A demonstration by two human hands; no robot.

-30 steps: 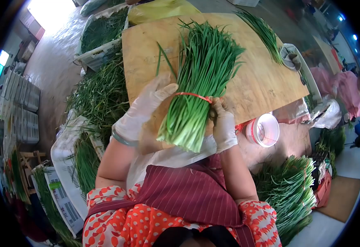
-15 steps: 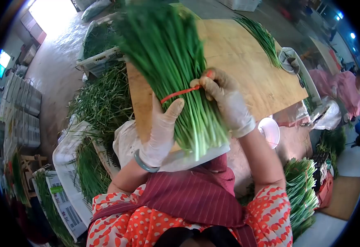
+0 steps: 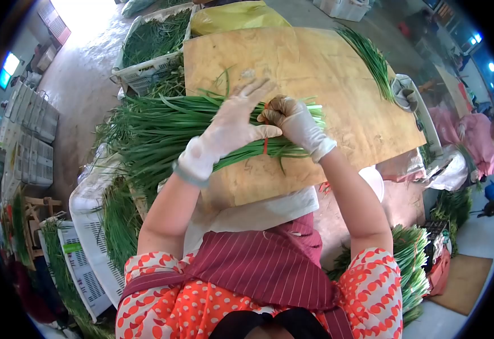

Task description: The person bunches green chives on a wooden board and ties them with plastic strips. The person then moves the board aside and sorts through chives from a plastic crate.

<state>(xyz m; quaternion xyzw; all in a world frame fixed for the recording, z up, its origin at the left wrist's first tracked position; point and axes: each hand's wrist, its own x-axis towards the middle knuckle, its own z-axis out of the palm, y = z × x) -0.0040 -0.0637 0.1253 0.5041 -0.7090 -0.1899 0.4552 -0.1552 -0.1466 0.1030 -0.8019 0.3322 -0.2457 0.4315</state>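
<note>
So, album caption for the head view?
White-gloved left hand and right hand at a red-banded bundle of long green leaves overhanging a tan wooden board.

The hands (image 3: 300, 125) partly hide the green bundle (image 3: 162, 127) and its red band (image 3: 265, 147), the right forearm (image 3: 355, 195) a white tub (image 3: 375, 181).

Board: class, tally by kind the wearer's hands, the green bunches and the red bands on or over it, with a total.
Hands: 2 (left hand, right hand)
Bunches: 2 (banded bunch, edge bunch)
Bands: 1 (red band)
Total: 5
</note>
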